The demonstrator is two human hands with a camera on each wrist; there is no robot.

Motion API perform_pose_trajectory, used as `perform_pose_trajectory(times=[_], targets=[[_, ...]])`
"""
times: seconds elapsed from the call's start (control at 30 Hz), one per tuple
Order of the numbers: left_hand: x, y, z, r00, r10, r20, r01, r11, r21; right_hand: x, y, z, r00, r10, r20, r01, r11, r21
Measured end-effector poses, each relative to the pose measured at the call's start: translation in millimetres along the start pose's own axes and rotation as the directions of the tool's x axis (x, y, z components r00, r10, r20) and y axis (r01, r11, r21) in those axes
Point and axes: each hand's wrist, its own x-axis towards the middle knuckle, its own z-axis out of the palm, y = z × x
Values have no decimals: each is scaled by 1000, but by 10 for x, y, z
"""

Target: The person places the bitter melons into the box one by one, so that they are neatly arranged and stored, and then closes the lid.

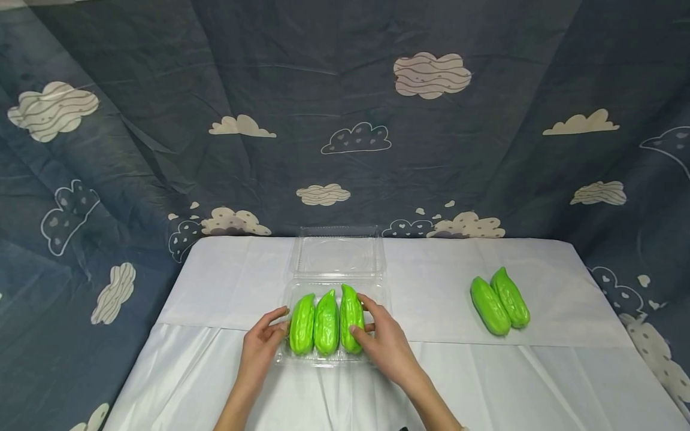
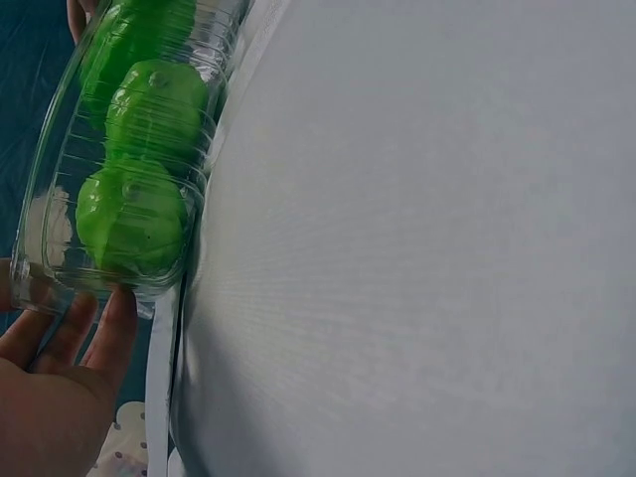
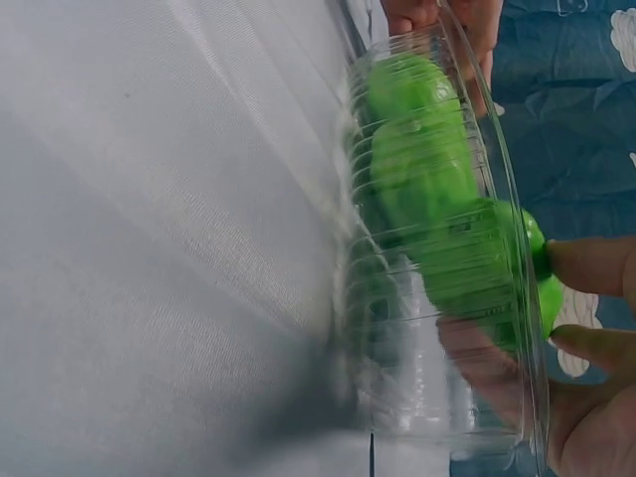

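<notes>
A clear plastic clamshell box (image 1: 350, 361) stands on the white cloth, its lid (image 1: 338, 258) folded back. Inside it, a left green vegetable (image 1: 302, 326) and a middle one (image 1: 326, 323) lie lengthwise side by side; they are shiny, bumpy and pointed at the far end. My left hand (image 1: 261, 341) holds the box by its left edge, thumb and fingers at the rim. With thumb and fingers, my right hand (image 1: 389, 344) pinches the rightmost green vegetable (image 1: 351, 317) over the right part of the box. In the right wrist view, this vegetable (image 3: 537, 248) rises above the rim, tilted.
Two more green vegetables, a nearer one (image 1: 489, 306) and a farther one (image 1: 510, 297), lie together on the white cloth (image 1: 431, 311) at the right. A dark curtain (image 1: 345, 72) with cloud prints hangs behind the table and along its sides.
</notes>
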Motion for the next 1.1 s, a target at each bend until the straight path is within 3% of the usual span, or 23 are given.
perform_pose_trajectory(times=[0.43,0.8,1.1], targets=[[-9,1,-9,1000,-2,8,2,1000,-6,51,-19,73,999,18,48,-16,1000,-26],[-15,1,-3,1000,-5,23,5,1000,-17,57,10,142,1000,3,-1,-3,990,-139],[-24,3,-18,1000,-3,15,3,1000,-22,85,24,184,1000,1,7,0,993,-122]])
